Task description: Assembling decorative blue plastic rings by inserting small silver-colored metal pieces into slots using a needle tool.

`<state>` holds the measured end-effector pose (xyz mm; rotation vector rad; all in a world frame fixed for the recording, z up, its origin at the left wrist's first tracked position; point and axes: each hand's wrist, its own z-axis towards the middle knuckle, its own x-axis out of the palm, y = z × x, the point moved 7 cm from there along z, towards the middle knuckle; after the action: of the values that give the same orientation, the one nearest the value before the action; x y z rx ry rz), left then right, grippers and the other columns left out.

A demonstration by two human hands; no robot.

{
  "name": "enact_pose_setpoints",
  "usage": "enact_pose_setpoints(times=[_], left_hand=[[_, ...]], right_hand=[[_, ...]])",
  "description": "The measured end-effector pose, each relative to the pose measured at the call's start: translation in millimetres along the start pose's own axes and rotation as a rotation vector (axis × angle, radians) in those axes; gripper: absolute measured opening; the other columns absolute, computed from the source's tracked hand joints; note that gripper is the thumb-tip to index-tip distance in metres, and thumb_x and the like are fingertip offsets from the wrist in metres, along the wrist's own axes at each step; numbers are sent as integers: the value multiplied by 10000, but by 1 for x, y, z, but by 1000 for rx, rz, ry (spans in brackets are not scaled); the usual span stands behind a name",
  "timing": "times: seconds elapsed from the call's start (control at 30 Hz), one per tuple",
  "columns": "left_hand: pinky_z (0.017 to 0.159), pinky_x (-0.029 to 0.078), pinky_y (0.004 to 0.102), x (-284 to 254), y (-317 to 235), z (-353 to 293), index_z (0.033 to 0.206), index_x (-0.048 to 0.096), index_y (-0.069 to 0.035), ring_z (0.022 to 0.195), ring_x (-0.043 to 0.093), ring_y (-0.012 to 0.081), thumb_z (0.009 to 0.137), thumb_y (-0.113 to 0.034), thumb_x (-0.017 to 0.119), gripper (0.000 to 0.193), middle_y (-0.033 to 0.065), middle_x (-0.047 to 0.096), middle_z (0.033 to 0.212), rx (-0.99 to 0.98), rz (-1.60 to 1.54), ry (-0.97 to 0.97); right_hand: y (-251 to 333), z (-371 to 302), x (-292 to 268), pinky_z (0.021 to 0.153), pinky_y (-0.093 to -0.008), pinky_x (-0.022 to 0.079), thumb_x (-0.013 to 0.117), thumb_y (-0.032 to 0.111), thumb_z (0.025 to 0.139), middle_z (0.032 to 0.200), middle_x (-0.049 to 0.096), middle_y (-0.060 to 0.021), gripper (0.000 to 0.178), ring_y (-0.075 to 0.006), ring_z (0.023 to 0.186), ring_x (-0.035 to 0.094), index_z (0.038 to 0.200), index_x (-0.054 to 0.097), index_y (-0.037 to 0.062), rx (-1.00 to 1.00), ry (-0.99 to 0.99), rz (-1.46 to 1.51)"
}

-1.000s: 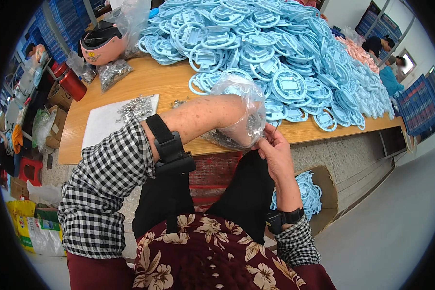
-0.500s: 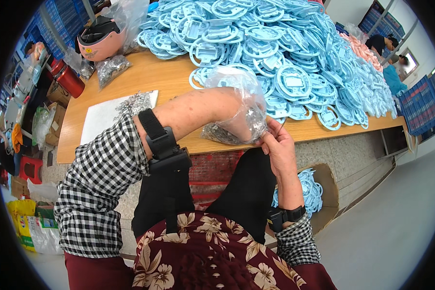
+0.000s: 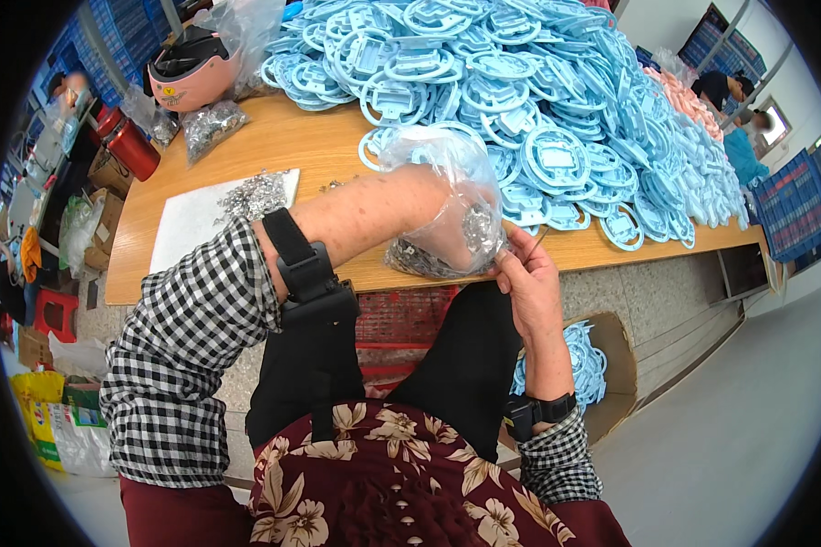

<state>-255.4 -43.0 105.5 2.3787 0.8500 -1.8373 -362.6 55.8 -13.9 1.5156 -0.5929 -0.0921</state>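
A clear plastic bag of small silvery metal pieces lies at the table's front edge, its mouth around my left wrist. Inside it is my left hand, seen dimly through the plastic; the metal pieces and folds hide its fingers. At the bag's right side my right hand pinches the plastic between thumb and fingers. A thin dark stick pokes up from behind the right fingers; its lower end is hidden. Just beyond the bag rises a heap of light-blue plastic ring-shaped parts.
On the left, a white sheet carries loose metal pieces. Farther back are another bag of metal pieces, a pink helmet and a red flask. Below right, a cardboard box holds blue parts. Other people sit at the far right.
The bag and my left hand in it have shifted very slightly. My right hand keeps its pinch at nearly the same place.
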Motion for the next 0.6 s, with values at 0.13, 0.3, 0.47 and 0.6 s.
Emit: enact_pose_setpoints(times=[0.13, 0.3, 0.47, 0.6], left_hand=[[875, 545, 390, -7, -2, -3, 1211, 661, -108, 1021, 679, 319, 675, -332, 757, 588, 151, 708, 1122, -43, 49, -29], [839, 545, 387, -23, 8, 3, 1223, 653, -88, 982, 688, 316, 648, -290, 752, 617, 167, 714, 1073, 53, -104, -67], [817, 542, 393, -39, 0, 5, 1225, 661, -80, 941, 692, 318, 648, -281, 743, 617, 180, 720, 1042, 71, -142, -57], [773, 541, 393, -38, 11, 10, 1140, 706, -62, 892, 691, 302, 671, -274, 726, 515, 180, 729, 1010, 52, -51, 0]], right_hand=[[6, -1, 9, 587, -177, 410, 691, 74, 917, 974, 655, -14, 498, -43, 722, 563, 1375, 523, -27, -4, 31, 9], [1, 0, 3, 579, -183, 405, 712, 91, 913, 1058, 635, -37, 578, -55, 751, 571, 1426, 469, -18, 6, 14, 139], [9, 2, 7, 526, -173, 382, 708, 103, 925, 1031, 623, -24, 562, -51, 735, 568, 1426, 478, -11, 19, 67, 66], [-3, 6, -5, 470, -161, 342, 702, 132, 943, 973, 626, -1, 482, -46, 694, 571, 1376, 538, -2, 94, 9, -49]])
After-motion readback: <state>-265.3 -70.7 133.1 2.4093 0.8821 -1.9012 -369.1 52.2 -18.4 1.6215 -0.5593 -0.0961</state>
